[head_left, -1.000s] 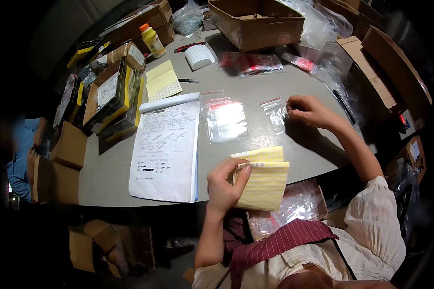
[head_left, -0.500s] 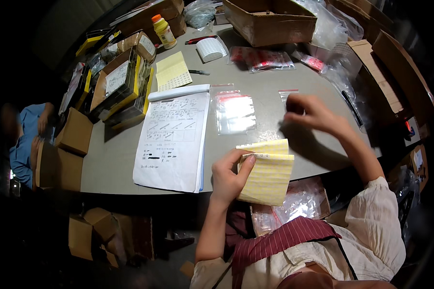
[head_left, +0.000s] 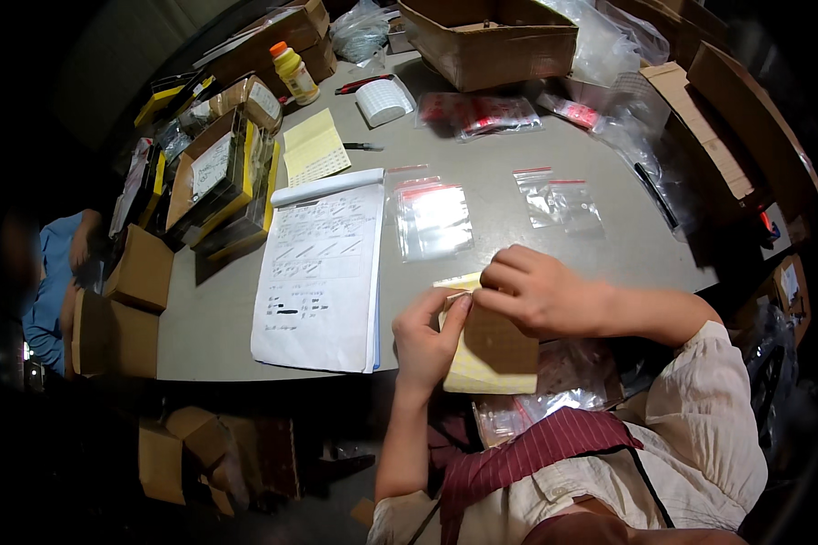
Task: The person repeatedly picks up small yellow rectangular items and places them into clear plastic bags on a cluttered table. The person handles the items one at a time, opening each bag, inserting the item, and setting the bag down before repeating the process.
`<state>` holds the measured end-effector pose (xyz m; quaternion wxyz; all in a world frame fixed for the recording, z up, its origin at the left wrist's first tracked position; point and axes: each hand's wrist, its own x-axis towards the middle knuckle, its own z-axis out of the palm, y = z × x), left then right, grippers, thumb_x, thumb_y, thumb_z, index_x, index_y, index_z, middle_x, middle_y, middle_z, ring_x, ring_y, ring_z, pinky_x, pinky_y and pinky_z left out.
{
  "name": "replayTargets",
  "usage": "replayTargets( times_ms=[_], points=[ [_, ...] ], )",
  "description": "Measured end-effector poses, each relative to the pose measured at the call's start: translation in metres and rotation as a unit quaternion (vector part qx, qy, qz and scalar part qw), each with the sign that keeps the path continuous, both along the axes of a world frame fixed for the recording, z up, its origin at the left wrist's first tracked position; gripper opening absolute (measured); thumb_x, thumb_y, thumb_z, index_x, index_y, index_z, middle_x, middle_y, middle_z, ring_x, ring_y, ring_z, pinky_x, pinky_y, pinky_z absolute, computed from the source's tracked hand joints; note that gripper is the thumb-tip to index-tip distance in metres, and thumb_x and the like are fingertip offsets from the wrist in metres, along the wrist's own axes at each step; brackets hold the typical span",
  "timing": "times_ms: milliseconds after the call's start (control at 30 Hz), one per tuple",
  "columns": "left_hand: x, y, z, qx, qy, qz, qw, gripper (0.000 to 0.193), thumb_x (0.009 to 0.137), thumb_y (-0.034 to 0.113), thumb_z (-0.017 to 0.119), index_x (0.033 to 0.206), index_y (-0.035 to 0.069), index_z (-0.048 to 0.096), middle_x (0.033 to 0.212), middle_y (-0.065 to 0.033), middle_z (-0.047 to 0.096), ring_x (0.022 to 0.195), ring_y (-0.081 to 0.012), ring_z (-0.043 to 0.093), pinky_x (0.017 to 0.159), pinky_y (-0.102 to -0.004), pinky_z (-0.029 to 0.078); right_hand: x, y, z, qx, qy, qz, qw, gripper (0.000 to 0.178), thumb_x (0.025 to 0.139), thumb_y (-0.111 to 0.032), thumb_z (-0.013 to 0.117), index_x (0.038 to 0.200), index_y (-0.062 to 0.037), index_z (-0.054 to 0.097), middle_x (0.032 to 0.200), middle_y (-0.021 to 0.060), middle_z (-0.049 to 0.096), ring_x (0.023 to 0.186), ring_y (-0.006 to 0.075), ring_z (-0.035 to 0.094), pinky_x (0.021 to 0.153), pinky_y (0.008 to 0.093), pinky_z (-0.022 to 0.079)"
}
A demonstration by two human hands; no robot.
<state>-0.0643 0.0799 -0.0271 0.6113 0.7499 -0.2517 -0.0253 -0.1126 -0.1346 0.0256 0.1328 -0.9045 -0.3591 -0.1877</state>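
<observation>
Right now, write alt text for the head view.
Both hands meet on a yellow notepad at the edge of a grey table, left hand gripping it, right hand at its top. A white form pad lies to the left.

Person had on a cream, wrinkly shirt [head_left: 700, 427] with the sleeve pushed up past the elbow, plus a maroon striped apron [head_left: 527, 454] with thin pinstripes, down around 5 o'clock.
</observation>
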Motion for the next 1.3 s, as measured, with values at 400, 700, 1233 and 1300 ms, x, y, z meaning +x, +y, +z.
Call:
replayTargets(
  times_ms=[400,700,1233,1300],
  points=[
    [0.002,-0.002,0.002,-0.016,0.049,0.003,0.999,0.018,0.095,0.013,0.075,0.102,-0.004,0.076,0.087,-0.0122,0.077,0.078,-0.0147,0.068,0.071,-0.0296,0.052,0.085,-0.134,0.007,0.083,0.362,-0.296,0.880,0.030,0.089,-0.023,0.069,0.104,0.0033,0.070,0.096,0.0224,0.073,0.091,0.0338,0.071,0.080,0.0438,0.054],
    [0.000,0.002,-0.005,-0.051,0.083,0.023,0.995,0.018,0.094,0.012,0.076,0.102,-0.003,0.076,0.084,-0.0052,0.075,0.075,-0.0086,0.061,0.067,-0.0260,0.048,0.073,-0.141,0.012,0.044,0.246,-0.357,0.900,0.034,0.086,-0.022,0.078,0.107,0.0019,0.064,0.095,0.0202,0.069,0.089,0.0334,0.067,0.080,0.0430,0.052],
    [0.000,0.001,-0.011,-0.071,0.107,0.030,0.991,0.016,0.092,0.011,0.077,0.099,-0.003,0.077,0.078,0.0023,0.069,0.068,-0.0022,0.048,0.058,-0.0226,0.037,0.037,-0.168,-0.008,-0.074,0.167,-0.349,0.919,0.051,0.083,-0.028,0.083,0.119,-0.0021,0.057,0.115,0.0191,0.063,0.113,0.0399,0.057,0.099,0.0475,0.047],
    [0.000,0.002,-0.007,-0.085,0.117,0.034,0.989,0.014,0.093,0.011,0.076,0.098,-0.002,0.077,0.079,0.0046,0.068,0.068,-0.0014,0.047,0.058,-0.0217,0.036,0.042,-0.178,-0.002,-0.098,0.167,-0.391,0.900,0.065,0.084,-0.038,0.082,0.132,-0.0035,0.054,0.130,0.0196,0.058,0.126,0.0409,0.051,0.109,0.0491,0.042]
  ],
)
